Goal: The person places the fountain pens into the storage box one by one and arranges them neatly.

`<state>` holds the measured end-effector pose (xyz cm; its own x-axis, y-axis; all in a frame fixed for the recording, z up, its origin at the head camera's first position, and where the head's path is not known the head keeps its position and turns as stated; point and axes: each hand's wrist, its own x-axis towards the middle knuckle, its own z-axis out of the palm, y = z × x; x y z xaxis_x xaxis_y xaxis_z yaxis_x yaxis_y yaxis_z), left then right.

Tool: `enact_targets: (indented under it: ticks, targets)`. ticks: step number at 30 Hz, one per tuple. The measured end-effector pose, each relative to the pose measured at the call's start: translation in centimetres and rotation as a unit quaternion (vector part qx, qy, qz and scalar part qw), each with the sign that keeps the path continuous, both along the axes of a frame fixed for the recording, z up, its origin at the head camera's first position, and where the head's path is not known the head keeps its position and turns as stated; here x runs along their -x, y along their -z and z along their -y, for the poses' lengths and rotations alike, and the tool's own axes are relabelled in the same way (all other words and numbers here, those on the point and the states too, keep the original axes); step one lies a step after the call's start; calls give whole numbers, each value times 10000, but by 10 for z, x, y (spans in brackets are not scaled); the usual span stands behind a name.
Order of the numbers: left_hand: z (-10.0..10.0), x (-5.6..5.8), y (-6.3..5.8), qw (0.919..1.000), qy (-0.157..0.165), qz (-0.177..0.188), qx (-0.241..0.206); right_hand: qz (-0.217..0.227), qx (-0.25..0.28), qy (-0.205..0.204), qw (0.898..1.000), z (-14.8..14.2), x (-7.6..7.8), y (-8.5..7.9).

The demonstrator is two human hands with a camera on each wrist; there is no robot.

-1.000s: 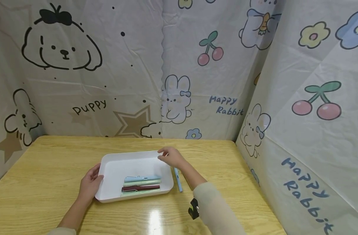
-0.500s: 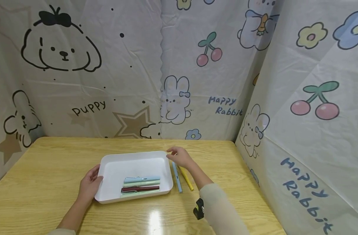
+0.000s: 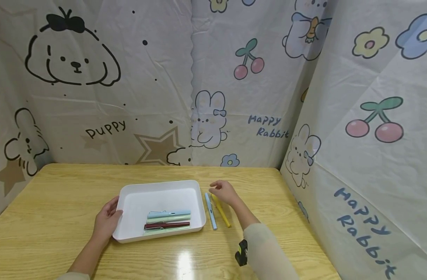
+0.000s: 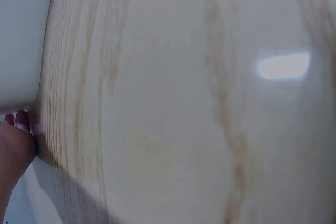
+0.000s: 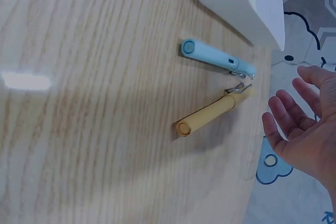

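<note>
A white tray [image 3: 164,196] lies on the table, and my left hand [image 3: 107,216] grips its left end with the thumb at the rim. In the left wrist view only part of that left hand [image 4: 14,142] shows, at the tray's corner. Inside the tray are several capped pens: a light blue pen [image 3: 169,213], a dark red pen [image 3: 167,225] and light green ones. To the tray's right lie a blue pen [image 5: 215,57] and a yellow pen [image 5: 212,111], both with clips. My right hand [image 3: 224,191] hovers at their far ends, fingers loosely bent, holding nothing.
The wooden table [image 3: 77,182] reaches back to a printed cloth [image 3: 157,97] hanging behind it. Another cloth side [image 3: 367,163] slopes along the right edge. A black device [image 3: 241,252] sits at the right sleeve.
My right hand has moved rightward from over the tray's far right corner to the far ends of the two loose pens, uncovering the yellow one. The left hand keeps its grip on the tray.
</note>
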<state>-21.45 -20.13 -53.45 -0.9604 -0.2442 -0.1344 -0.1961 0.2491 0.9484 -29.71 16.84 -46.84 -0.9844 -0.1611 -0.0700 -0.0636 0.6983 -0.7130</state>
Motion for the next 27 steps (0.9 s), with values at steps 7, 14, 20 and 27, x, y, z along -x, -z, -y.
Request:
enact_targets:
  ticks: [7,14,20,27]
  targets:
    - [0,0,1,10000,-25,33,-21,144,150,230,9995,-9,-3,12]
    - [0,-1,0,10000,13,41,-11,248,408,430,9979,-16,-7,26]
    - [-1,-2,-1,10000,5,13,-31,409,590,686,9951,-18,-11,36]
    - [-1,0,1,10000,-62,-26,-51,397,942,1003,9897,-20,-12,50]
